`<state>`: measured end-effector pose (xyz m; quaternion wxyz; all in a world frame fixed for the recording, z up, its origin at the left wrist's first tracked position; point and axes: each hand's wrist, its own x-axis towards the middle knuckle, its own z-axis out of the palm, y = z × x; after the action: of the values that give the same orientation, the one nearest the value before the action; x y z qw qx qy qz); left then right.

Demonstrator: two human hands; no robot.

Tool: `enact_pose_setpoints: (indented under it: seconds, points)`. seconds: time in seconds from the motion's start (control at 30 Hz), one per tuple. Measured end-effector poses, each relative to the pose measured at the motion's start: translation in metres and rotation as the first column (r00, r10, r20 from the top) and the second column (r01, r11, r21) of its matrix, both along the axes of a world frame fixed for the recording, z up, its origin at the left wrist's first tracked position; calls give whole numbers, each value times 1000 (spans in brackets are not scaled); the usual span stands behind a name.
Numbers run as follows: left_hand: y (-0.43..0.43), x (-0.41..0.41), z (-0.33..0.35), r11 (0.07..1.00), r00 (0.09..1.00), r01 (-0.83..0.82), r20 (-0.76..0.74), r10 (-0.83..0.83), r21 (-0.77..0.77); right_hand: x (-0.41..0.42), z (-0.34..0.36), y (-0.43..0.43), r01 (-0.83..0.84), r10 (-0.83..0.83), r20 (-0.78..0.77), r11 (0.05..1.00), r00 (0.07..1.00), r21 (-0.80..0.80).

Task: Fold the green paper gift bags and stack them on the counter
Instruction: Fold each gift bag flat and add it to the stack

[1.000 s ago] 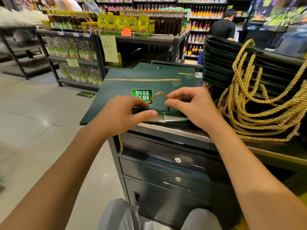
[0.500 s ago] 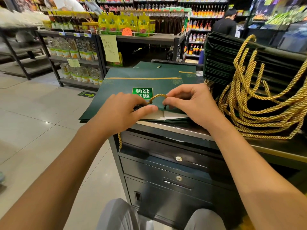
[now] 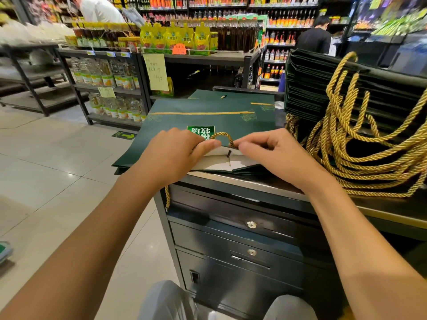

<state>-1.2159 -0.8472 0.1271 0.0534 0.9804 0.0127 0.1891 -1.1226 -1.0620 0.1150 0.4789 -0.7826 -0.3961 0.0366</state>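
Note:
A flat dark green gift bag with a gold stripe and a green label lies on the counter, atop other flat bags. My left hand and my right hand pinch its near top edge and lift it, showing the white inside. A gold rope handle loops up between my thumbs. Another rope end dangles off the counter's front. A tall stack of folded green bags with several gold rope handles stands at the right.
Under the counter are dark metal drawers with locks. Tiled floor stretches left toward shop shelves of bottles and packets. A person in black stands at the far shelves, another in white at far left.
Both hands have raised the bag's near edge, so the white inside and a handle hole now show. The thumbs have drawn slightly apart along the edge.

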Motion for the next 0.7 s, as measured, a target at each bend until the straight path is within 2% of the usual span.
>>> enact_pose_setpoints:
  seconds: [0.17, 0.3, 0.4, 0.47, 0.57, 0.7]
  points:
    - [-3, 1, -2, 1000, 999, -24, 28, 24, -3, -3, -4, -1, 17, -13, 132, 1000, 991, -25]
    - [-9, -8, -10, 1000, 994, -8, 109, 10, -22, -3, -4, -1, 21, -18, 150, 1000, 989, -20]
    - [-13, -17, -20, 990, 975, 10, 222, 22, -142, -2, -5, -1, 6, -1, 161, 1000, 987, -30]
    - [-17, -22, -27, 975, 936, 120, 348, -48, -188, -1, -6, -2, 1, 4, 176, 1000, 984, -27]
    - [-21, -24, -38, 965, 886, 226, 440, -149, -129, 0, -5, -2, 0, 1, 167, 1000, 986, -10]
    - [-32, -17, -47, 994, 888, 105, 453, -83, -24, -1, -5, -1, -14, 11, 147, 1000, 989, 18]
